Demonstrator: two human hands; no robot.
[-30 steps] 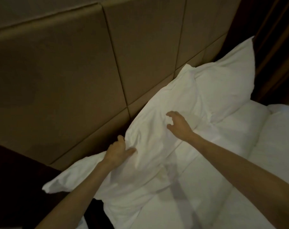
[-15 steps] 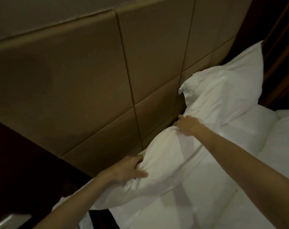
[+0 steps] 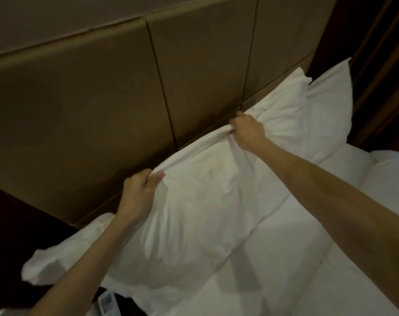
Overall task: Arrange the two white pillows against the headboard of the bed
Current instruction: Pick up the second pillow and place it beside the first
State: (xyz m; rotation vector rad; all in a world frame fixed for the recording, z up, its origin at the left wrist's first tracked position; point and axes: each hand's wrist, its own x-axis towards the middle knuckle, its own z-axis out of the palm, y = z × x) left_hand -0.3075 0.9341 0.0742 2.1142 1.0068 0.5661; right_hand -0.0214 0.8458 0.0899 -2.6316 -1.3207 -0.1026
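A white pillow [image 3: 200, 201] lies tilted against the brown padded headboard [image 3: 102, 99], its top edge raised. My left hand [image 3: 139, 190] grips the pillow's upper edge at the left. My right hand [image 3: 246, 131] pinches a fold of the same edge further right, close to the headboard. A second white pillow [image 3: 312, 115] stands upright against the headboard just beyond my right hand, partly overlapped by the first. The near pillow's lower left corner hangs past the bed's side.
White bedding [image 3: 308, 258] covers the mattress at the lower right. Dark wooden panelling [image 3: 381, 65] rises at the far right beside the bed. A dark gap and a small pale object [image 3: 107, 302] sit at the bottom left, beside the bed.
Both hands have lifted the near pillow's top edge higher up the headboard. My right hand moved from the pillow's face to gripping its upper edge.
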